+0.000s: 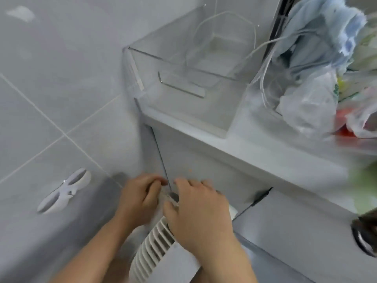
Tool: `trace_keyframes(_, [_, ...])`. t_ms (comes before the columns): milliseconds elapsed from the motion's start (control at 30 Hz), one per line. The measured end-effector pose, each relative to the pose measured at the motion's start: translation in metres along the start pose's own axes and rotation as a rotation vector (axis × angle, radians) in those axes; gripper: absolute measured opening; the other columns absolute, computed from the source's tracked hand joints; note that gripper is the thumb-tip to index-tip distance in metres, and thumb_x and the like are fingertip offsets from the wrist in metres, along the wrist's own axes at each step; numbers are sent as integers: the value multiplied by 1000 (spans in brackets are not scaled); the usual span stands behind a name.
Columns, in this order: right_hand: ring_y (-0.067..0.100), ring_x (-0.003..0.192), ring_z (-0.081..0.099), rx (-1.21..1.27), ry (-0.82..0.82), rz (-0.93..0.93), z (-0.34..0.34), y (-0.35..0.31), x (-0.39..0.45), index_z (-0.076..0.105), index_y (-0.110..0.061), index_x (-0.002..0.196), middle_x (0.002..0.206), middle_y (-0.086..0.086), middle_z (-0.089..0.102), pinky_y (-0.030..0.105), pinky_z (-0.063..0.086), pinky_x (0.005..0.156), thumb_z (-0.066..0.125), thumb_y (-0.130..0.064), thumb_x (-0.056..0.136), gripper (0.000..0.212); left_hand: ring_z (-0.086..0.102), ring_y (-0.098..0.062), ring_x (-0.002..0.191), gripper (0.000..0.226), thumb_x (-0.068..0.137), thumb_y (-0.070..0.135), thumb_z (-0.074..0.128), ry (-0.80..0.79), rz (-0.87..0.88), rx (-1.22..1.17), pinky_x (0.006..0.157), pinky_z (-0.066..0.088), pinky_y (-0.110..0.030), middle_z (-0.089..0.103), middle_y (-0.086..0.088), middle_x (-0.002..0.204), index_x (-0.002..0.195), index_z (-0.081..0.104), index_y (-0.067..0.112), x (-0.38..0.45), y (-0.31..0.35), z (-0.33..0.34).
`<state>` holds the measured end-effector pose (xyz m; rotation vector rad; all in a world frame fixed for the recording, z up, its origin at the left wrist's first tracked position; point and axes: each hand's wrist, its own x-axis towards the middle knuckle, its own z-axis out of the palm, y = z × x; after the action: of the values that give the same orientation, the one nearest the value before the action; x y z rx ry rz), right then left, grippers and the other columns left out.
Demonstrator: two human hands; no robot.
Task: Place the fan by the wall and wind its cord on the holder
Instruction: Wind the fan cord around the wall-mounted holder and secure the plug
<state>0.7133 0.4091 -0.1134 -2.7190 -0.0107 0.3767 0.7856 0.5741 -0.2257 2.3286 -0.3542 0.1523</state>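
A white fan (pixel 152 250) with a ribbed grille stands low in the corner, between the grey tiled wall and a white cabinet (pixel 204 164). Both hands meet just above its top. My left hand (pixel 138 198) has its fingers curled at the cabinet's edge. My right hand (pixel 199 213) lies over the fan's top, fingers bent around a small blurred dark-and-white part (pixel 172 197), possibly the cord or plug. What each hand holds is hidden by fingers and blur. A white winged cord holder (pixel 66 190) sticks out of the wall to the left, bare.
On the cabinet top stands a clear plastic box (pixel 183 82) with a loose white cable in it. To its right lie plastic bags (pixel 310 103) and blue cloth (pixel 326 27). A round metal object (pixel 365 235) shows at the right edge.
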Motion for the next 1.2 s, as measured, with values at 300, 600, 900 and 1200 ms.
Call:
trace_keyframes(300, [29, 119, 60, 31, 146, 63, 38, -9, -35, 62, -26, 133, 127, 5, 67, 40, 48, 93, 49, -50, 95, 47, 56, -8, 115, 44, 106, 41, 31, -70, -63, -113, 101, 39, -27, 59, 4, 122, 120, 70, 26, -58, -20, -13])
trace_keyframes(600, [28, 111, 63, 68, 122, 112, 30, 4, -50, 73, -23, 113, 123, 5, 72, 37, 51, 92, 54, -49, 90, 39, 59, -21, 129, 39, 107, 21, 45, -202, -85, -37, 113, 43, -38, 61, -1, 143, 145, 54, 26, -86, -25, -40])
trace_keyframes(900, [14, 98, 64, 154, 205, 121, 27, 41, -20, 72, -33, 101, 102, -14, 71, 34, 52, 86, 59, -45, 89, 21, 71, -12, 101, 35, 92, 22, 46, -226, -216, -223, 97, 54, -37, 77, 13, 109, 112, 72, 33, -36, -71, -7])
trace_keyframes(1200, [7, 107, 57, 92, 132, 40, 32, 49, -9, 65, -40, 114, 105, -23, 67, 39, 47, 98, 48, -63, 92, 36, 53, -17, 61, 27, 92, -7, 53, -556, -662, -149, 54, 39, -25, 60, -9, 74, 77, 57, 15, -5, -79, 50])
